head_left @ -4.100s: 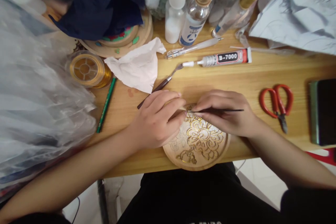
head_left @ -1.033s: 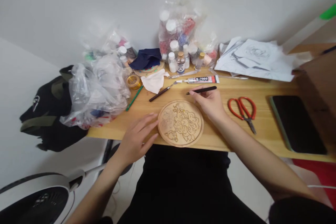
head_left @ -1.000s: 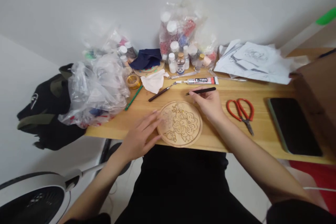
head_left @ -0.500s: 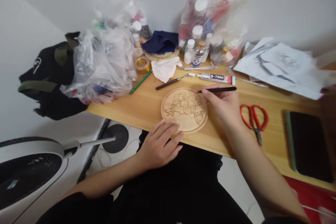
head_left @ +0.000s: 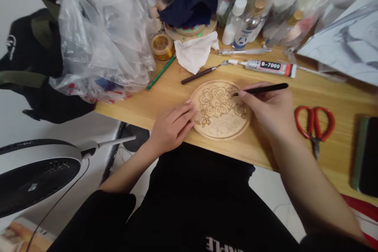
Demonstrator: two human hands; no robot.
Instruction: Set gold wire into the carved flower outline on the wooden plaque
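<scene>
Turned since earlier, the wooden disc (head_left: 221, 110) against the spread left hand (head_left: 171, 127) looks light, stiff, best held by its rim; right hand (head_left: 274, 112) pinches tweezers (head_left: 268, 88).

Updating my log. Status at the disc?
Left hand at left edge of wooden disc. Right hand holds black tweezers, tips over disc. Red-handled pliers aside.

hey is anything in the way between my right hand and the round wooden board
Nothing visible stands between your right hand and the round wooden board: the black tweezers it holds already reach over the board. The glue tube lies beyond, the red-handled pliers off to the right.
</scene>
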